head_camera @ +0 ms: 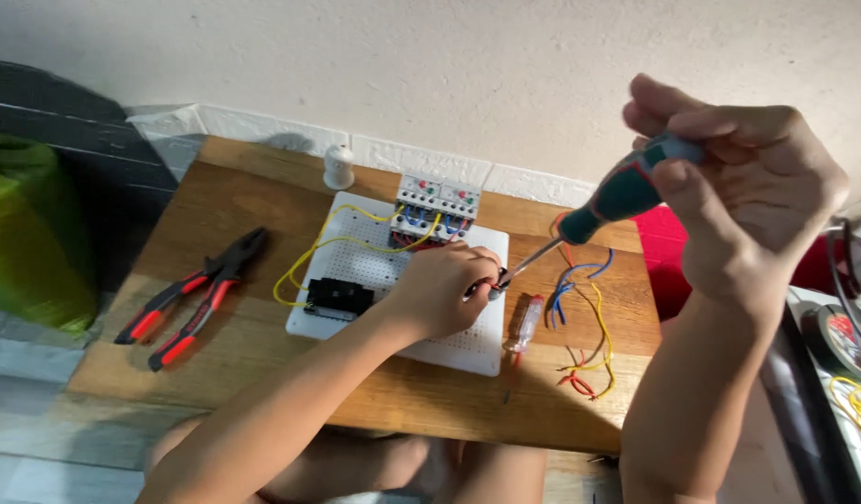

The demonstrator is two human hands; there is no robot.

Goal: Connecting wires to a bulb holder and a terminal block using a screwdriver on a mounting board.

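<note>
Screwdriver tip meeting the small part I pinch at the board's right edge.

My right hand (748,187) is curled tight around the teal handle of the screwdriver (589,219), raised high on the right; its long shaft slants down and to the left, ending at the small part (495,286) that my left hand (444,289) nips between closed fingertips. That left hand is the nearer one, resting on the white board (449,345) on the wooden table (262,196). Breakers (437,207) stand behind with yellow wire (304,257) looping left to a black block (338,297). A tester pen (525,324) lies just right, loose wires (585,327) beyond, pliers (192,297) well apart on the left.
</note>
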